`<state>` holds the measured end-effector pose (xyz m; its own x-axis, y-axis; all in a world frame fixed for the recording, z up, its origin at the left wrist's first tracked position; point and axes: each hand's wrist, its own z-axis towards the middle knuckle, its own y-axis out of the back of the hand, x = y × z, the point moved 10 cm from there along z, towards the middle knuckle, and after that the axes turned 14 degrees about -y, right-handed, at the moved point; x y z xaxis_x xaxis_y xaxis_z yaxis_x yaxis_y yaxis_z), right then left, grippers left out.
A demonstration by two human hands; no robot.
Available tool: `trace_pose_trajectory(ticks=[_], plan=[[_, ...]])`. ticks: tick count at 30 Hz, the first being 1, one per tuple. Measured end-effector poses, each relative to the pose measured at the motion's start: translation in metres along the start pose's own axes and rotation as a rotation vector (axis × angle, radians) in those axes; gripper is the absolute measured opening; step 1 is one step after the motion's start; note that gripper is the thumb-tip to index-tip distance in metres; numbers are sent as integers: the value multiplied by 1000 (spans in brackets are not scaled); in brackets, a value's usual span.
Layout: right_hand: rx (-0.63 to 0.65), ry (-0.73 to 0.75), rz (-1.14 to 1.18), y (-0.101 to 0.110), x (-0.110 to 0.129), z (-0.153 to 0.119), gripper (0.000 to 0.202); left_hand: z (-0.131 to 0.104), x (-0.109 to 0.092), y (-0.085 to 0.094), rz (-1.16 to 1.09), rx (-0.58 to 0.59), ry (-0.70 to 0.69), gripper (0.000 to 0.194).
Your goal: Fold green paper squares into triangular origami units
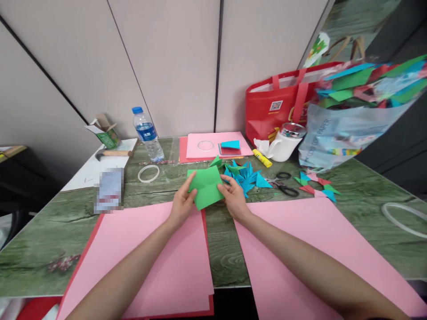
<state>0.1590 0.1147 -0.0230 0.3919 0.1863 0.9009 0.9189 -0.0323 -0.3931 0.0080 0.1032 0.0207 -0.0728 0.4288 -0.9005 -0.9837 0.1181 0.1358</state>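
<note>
One green sheet (206,194), seemingly part-folded, is pinched by the left hand (182,201) and right hand (236,201); blue paper shapes (246,178) lie beyond.

The green, wood-patterned table (227,258) bears a pink-topped stack (187,262) at eight o'clock, white paper (90,169) at ten, a bottle (148,135) at eleven, blue folded pieces (246,178) at one, scissors (288,190) at two, a pink sheet (320,240) at four.

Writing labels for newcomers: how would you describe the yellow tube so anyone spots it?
Find the big red bag at the back; before it stands a white mug. By the mug's handle lies the short yellow tube, unlike the black-handled scissors nearby.
</note>
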Motion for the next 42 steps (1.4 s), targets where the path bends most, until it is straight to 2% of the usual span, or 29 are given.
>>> trace_pose_trajectory(ticks=[2, 4, 6, 9, 11, 15, 20, 23, 25, 28, 31, 33, 36, 38, 40, 42], plan=[[-70, 11, 13, 8, 0, 1, 37, -4, 11, -3, -28, 35, 93, 43], [-131, 52, -21, 14, 4, 1, 26, -8, 20, -5, -75, 45, 160, 38], [-173, 85, -77, 18, 8, 0, 18, -8, 23, -7, -149, 39, 184, 39], [-193, 108, -134, 19, 11, 0, 20, -7, 19, -12, -257, 68, 182, 43], [-174, 109, -134, 17, 13, -1, 27, -4, 13, -14, -222, 116, 145, 42], [-103, 58, -115, 10, 10, -2, 39, 0, -2, -19, 59, 263, -10, 32], [-98, 82, -281, 4, 15, -8, 28, 0, -9, -24, 148, 315, -139, 26], [-121, 104, -319, 4, 19, -10, 24, 1, -8, -24, 149, 322, -152, 29], [-126, 101, -327, 4, 20, -11, 23, 2, -7, -20, 178, 296, -134, 25], [-98, 125, -367, -1, 24, -12, 21, 4, -4, -9, 186, 175, -43, 26], [-53, 208, -411, -10, 33, -18, 19, 3, -3, -2, 40, 44, 38, 56], [-38, 243, -425, -15, 38, -22, 19, 1, -2, 1, -17, -8, 67, 64], [-33, 212, -416, -17, 39, -24, 22, -1, 4, 3, -10, -27, 118, 46], [-14, 178, -387, -19, 38, -24, 31, -2, 6, 4, -25, -39, 130, 35], [5, 161, -366, -21, 37, -24, 39, -1, 7, 7, -29, -60, 125, 29], [-5, 158, -386, -20, 36, -24, 39, -1, 7, 8, -8, -67, 120, 27]])
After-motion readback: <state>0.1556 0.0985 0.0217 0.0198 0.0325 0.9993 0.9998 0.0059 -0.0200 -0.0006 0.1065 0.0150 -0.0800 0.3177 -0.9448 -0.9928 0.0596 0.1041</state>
